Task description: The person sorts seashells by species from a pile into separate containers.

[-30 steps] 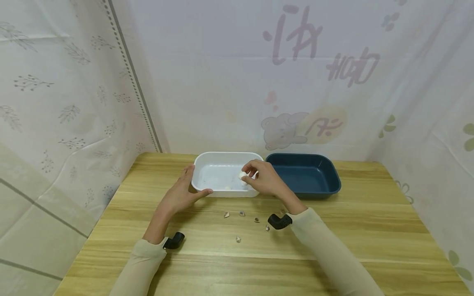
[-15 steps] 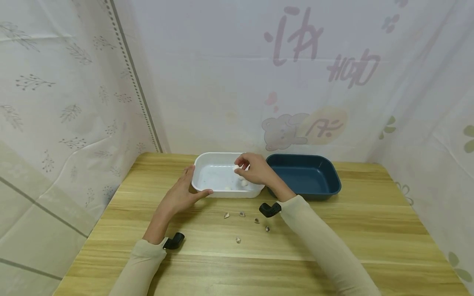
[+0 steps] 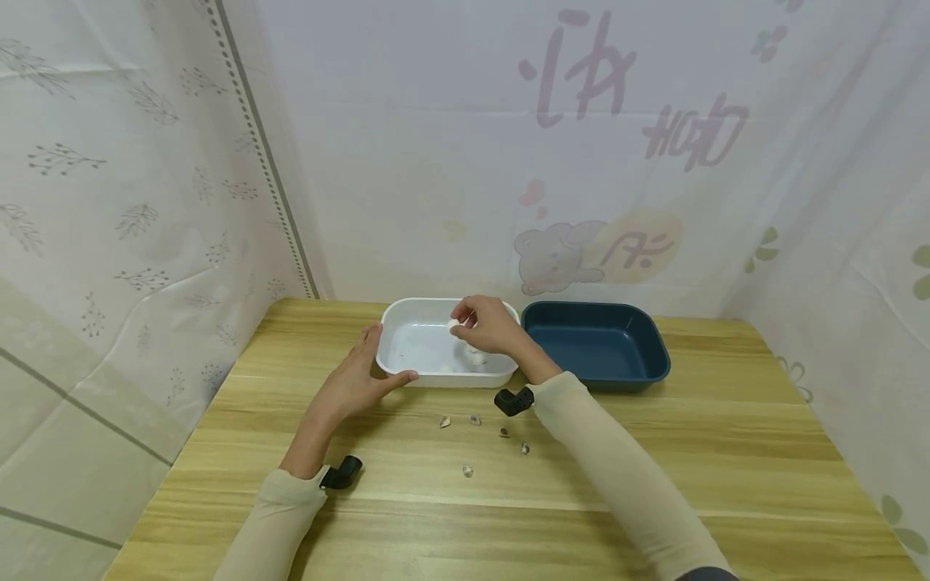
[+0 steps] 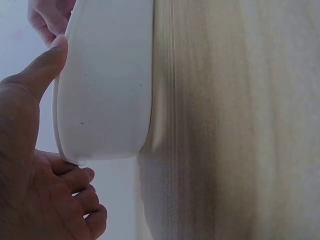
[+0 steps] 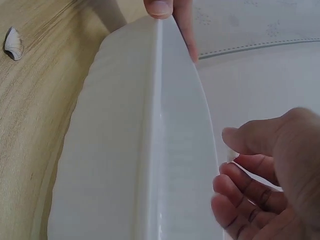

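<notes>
In the head view a white plastic tray (image 3: 465, 379) stands near the table's back edge. My left hand (image 3: 349, 383) holds its front left corner, thumb on the front rim and fingers along the left end; the left wrist view shows this thumb (image 4: 52, 57) on the rim. My right hand (image 3: 490, 325) is over the tray's right half, pinching a small white seashell (image 3: 454, 324) between thumb and fingers. The shell's ribbed edge (image 5: 232, 155) peeks out in the right wrist view. Below that hand a few pale shells (image 3: 476, 357) lie in the tray.
A dark blue tray (image 3: 596, 347) stands right beside the white one. Several small darker shells, such as one seashell (image 3: 468, 470), are scattered on the wooden table (image 3: 407, 524) in front of the trays. Printed cloth (image 3: 407, 161) hangs behind and at both sides.
My right hand has moved left and slightly back over the white tray with the white seashell in its fingers. The left hand has stayed at the tray's corner.
</notes>
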A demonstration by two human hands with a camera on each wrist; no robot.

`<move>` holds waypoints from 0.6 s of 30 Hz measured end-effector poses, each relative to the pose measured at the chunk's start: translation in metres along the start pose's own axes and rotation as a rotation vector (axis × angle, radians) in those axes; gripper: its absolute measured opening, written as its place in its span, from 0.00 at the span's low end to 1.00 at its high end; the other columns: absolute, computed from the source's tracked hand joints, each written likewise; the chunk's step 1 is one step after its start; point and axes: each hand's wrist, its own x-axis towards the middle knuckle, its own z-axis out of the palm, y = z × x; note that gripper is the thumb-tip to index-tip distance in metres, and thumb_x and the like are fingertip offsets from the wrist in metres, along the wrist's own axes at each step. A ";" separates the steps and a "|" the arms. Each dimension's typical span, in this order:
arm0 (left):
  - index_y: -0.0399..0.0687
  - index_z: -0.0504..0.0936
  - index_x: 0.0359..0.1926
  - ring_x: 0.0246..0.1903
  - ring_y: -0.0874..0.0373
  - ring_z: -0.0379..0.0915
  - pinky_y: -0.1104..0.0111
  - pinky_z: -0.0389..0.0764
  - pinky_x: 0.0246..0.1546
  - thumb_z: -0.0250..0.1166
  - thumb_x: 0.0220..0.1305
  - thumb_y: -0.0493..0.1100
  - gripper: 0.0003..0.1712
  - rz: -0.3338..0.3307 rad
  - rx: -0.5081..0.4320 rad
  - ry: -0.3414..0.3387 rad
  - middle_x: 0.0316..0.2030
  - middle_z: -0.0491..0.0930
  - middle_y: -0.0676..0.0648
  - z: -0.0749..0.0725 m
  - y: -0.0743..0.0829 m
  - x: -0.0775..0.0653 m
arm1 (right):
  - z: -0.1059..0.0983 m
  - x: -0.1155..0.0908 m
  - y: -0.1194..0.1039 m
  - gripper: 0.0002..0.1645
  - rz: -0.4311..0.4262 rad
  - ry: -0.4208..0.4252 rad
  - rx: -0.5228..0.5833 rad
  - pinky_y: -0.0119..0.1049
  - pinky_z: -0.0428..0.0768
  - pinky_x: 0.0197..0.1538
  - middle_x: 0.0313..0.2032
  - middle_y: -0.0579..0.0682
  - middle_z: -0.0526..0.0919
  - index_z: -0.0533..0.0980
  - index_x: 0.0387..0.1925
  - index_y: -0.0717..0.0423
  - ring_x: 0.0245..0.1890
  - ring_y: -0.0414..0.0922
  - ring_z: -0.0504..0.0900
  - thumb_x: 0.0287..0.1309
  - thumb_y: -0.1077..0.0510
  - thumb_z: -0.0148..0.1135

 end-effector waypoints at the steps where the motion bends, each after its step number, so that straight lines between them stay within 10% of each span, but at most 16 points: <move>1: 0.57 0.38 0.84 0.79 0.33 0.45 0.32 0.61 0.69 0.65 0.56 0.79 0.69 -0.002 0.001 0.001 0.82 0.44 0.36 0.000 0.000 0.000 | 0.000 0.000 0.000 0.17 0.009 -0.010 -0.006 0.41 0.82 0.50 0.46 0.53 0.86 0.83 0.51 0.55 0.44 0.48 0.83 0.66 0.51 0.69; 18: 0.62 0.39 0.83 0.78 0.35 0.51 0.33 0.67 0.66 0.65 0.55 0.80 0.67 0.003 0.005 0.009 0.81 0.47 0.40 0.000 0.001 -0.002 | -0.006 -0.021 0.008 0.31 0.003 -0.023 0.015 0.49 0.81 0.59 0.61 0.56 0.81 0.77 0.64 0.56 0.56 0.53 0.82 0.66 0.44 0.68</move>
